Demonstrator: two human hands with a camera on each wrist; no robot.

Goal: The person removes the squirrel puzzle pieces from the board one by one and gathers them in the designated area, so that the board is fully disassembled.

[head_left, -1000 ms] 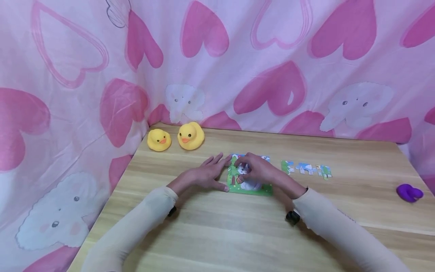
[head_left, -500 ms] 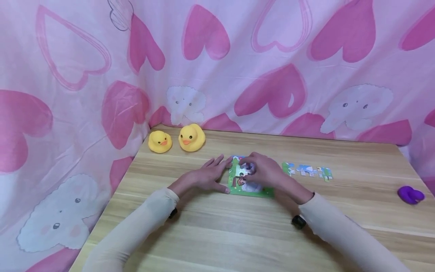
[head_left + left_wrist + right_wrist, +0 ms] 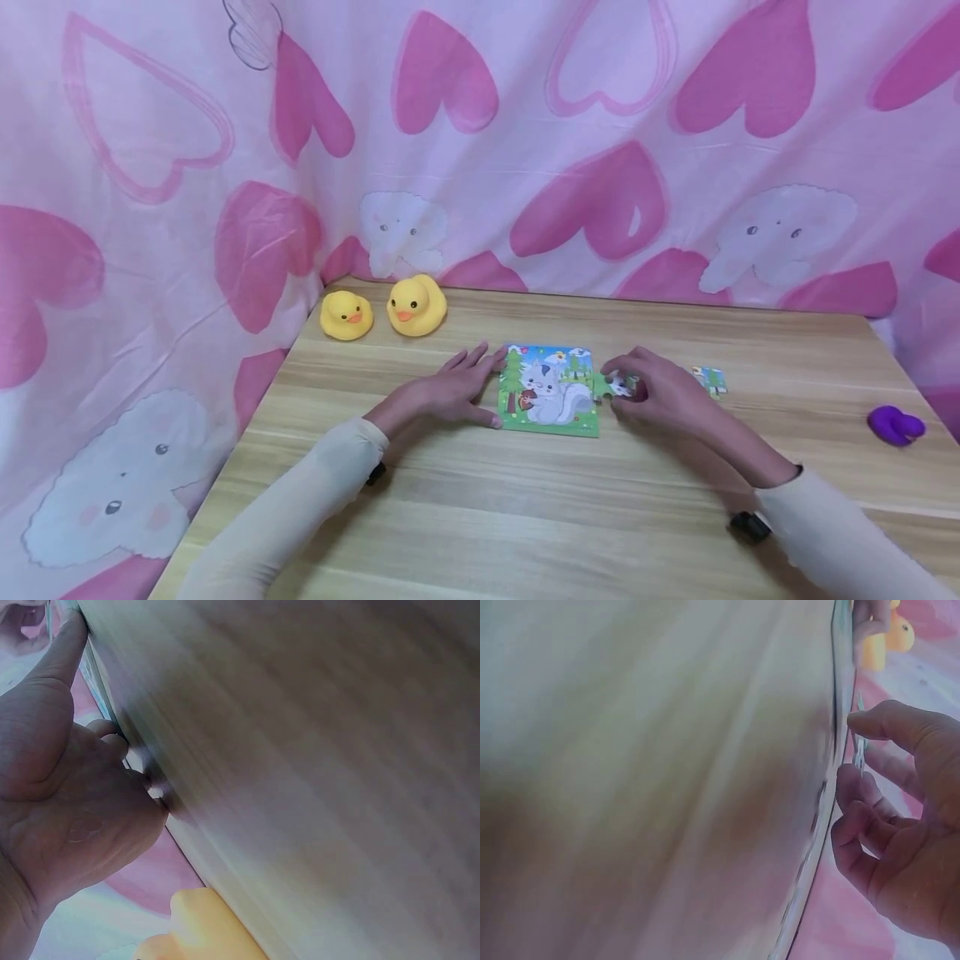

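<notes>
A square puzzle picture of a grey squirrel (image 3: 553,398) lies flat on the wooden table. My left hand (image 3: 453,390) rests at its left edge with fingers spread; the left wrist view shows that hand (image 3: 67,772) low at the table surface. Just right of the picture, my right hand (image 3: 671,396) pinches a puzzle piece (image 3: 619,383) between thumb and fingers. In the right wrist view this hand (image 3: 900,802) holds the thin piece (image 3: 859,754) edge-on above the table. A green piece (image 3: 602,386) shows between picture and hand. Whether the two pieces touch, I cannot tell.
Loose puzzle pieces (image 3: 711,380) lie beyond my right hand. Two yellow ducks, one smaller (image 3: 346,315) and one larger (image 3: 417,306), stand at the back left. A purple object (image 3: 896,426) is at the far right. A pink heart-patterned curtain (image 3: 480,167) hangs behind the table.
My right hand has moved right, off the picture, uncovering the squirrel; it now hides the area where some loose pieces lay. My left hand has stayed at the picture's left edge.
</notes>
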